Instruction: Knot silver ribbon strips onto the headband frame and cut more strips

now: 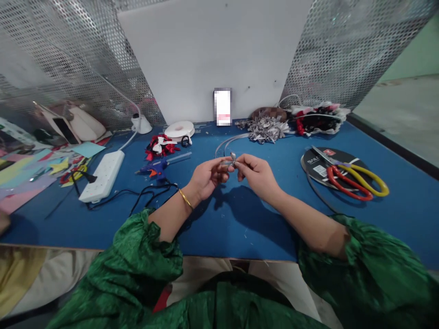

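My left hand [205, 179] and my right hand [258, 174] meet above the middle of the blue table. Between their fingertips is a small grey ribbon bow [233, 156], with one loop standing up. Thumb and fingers of both hands pinch it, and they partly hide it. Thin grey ribbon strips [224, 142] curve across the table just behind my hands; whether they join the held piece I cannot tell. Further back lies a heap of grey ribbon pieces [269, 129]. Left of my left hand rests a blue glue gun [157, 169] with a clear glue stick.
Scissors [360, 180] with red and yellow handles lie on a black ribbon spool [312, 160] at right. Red and white bows [161, 147], a white spool [179, 130] and a power strip [104, 176] are at left. A phone [223, 107] leans against the white board.
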The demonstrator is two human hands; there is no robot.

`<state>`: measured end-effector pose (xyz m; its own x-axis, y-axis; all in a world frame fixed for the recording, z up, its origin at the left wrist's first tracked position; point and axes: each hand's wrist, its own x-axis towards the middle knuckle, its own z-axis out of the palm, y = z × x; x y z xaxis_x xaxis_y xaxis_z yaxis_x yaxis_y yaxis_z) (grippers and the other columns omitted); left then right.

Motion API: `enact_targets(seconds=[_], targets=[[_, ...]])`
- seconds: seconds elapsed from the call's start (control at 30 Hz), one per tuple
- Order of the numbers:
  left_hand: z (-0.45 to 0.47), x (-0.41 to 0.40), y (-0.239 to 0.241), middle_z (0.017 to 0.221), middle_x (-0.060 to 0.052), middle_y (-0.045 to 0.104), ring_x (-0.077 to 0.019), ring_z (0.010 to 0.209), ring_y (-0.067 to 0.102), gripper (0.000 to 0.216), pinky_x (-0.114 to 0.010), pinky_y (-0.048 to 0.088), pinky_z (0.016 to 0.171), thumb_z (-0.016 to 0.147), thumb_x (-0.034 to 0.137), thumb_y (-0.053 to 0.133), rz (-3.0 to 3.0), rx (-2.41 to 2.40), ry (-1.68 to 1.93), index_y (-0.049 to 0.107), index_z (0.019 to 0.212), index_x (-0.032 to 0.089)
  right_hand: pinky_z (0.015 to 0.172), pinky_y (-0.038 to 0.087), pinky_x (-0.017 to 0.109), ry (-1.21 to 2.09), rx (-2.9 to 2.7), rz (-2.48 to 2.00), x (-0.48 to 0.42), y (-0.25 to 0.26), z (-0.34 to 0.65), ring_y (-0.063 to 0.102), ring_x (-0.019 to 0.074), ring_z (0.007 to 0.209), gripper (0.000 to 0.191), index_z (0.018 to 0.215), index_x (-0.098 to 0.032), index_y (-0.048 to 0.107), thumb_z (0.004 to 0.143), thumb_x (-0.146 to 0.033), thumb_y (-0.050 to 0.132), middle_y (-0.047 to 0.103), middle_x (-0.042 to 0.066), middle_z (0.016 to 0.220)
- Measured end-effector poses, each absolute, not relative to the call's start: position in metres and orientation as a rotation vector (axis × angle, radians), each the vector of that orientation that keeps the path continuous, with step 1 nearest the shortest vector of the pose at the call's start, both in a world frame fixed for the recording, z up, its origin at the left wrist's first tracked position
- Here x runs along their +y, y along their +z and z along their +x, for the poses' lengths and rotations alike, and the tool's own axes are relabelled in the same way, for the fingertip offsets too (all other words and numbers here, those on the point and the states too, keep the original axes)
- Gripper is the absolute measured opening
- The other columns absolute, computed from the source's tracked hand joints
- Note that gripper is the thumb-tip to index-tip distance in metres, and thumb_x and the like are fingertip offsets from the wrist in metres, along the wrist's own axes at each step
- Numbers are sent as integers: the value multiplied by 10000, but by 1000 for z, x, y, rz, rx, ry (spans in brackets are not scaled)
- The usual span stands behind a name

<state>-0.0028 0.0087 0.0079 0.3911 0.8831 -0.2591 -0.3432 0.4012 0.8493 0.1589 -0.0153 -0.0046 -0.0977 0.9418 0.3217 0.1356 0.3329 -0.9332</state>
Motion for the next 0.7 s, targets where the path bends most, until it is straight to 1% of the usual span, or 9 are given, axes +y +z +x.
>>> enact_targets(seconds=[0.07, 0.1, 0.17, 0.23, 0.33, 0.4, 0.47, 0.6, 0.7], targets=[[-3, 10, 7, 667, -9, 649, -46, 458, 501, 132, -181, 414, 493, 829, 170, 586, 697, 792, 806, 661, 922, 114, 576, 364, 248, 898, -1554, -1017, -15, -4, 159, 481, 103, 537, 183, 755, -184, 581, 899, -280, 522, 535, -38, 544], [-3, 10, 6, 665, 1, 639, -36, 453, 489, 112, -169, 405, 483, 812, 157, 610, 705, 775, 791, 662, 902, 117, 572, 364, 246, 889, -1568, -1018, -16, -4, 159, 486, 102, 539, 180, 765, -184, 583, 903, -279, 517, 535, -38, 552], [-2, 9, 5, 667, 10, 629, -32, 458, 491, 119, -159, 396, 470, 789, 188, 664, 824, 757, 812, 670, 889, 124, 557, 356, 241, 866, -1600, -1036, -16, -3, 160, 488, 99, 537, 175, 779, -182, 592, 906, -272, 512, 536, -36, 568], [-1, 7, 4, 664, 10, 628, -39, 474, 506, 188, -160, 397, 469, 775, 254, 703, 989, 782, 870, 686, 915, 130, 546, 344, 239, 823, -1637, -1078, -16, -2, 161, 482, 95, 537, 175, 782, -179, 605, 905, -266, 515, 542, -32, 587], [1, 5, 5, 658, -2, 633, -56, 513, 523, 279, -173, 413, 484, 779, 322, 703, 1195, 837, 971, 703, 981, 130, 557, 340, 242, 743, -1674, -1157, -15, -1, 163, 487, 98, 563, 202, 748, -177, 612, 900, -281, 528, 557, -21, 613], [1, 3, 6, 651, -10, 635, -72, 539, 536, 278, -184, 423, 486, 780, 322, 695, 1310, 864, 1031, 707, 974, 123, 564, 342, 246, 726, -1681, -1192, -15, -1, 164, 492, 103, 575, 217, 730, -176, 612, 895, -294, 532, 560, -16, 615], [2, 2, 7, 640, -11, 633, -82, 535, 540, 244, -195, 426, 475, 777, 306, 688, 1409, 908, 1090, 704, 934, 121, 562, 347, 248, 791, -1670, -1191, -15, 0, 163, 498, 106, 573, 218, 738, -175, 610, 890, -306, 525, 568, -13, 617], [1, 1, 5, 615, 4, 625, -80, 469, 508, 208, -208, 411, 450, 791, 313, 657, 1605, 1066, 1162, 691, 894, 136, 574, 386, 247, 1040, -1626, -1093, -15, -1, 159, 536, 120, 627, 196, 800, -173, 585, 846, -362, 563, 612, 5, 720], [-1, 0, 4, 639, 4, 648, -85, 490, 527, 187, -212, 422, 499, 806, 317, 636, 1829, 1210, 1147, 698, 890, 162, 551, 365, 244, 982, -1671, -1169, -15, -5, 155, 494, 120, 614, 213, 750, -182, 540, 759, -365, 648, 565, -16, 672]])
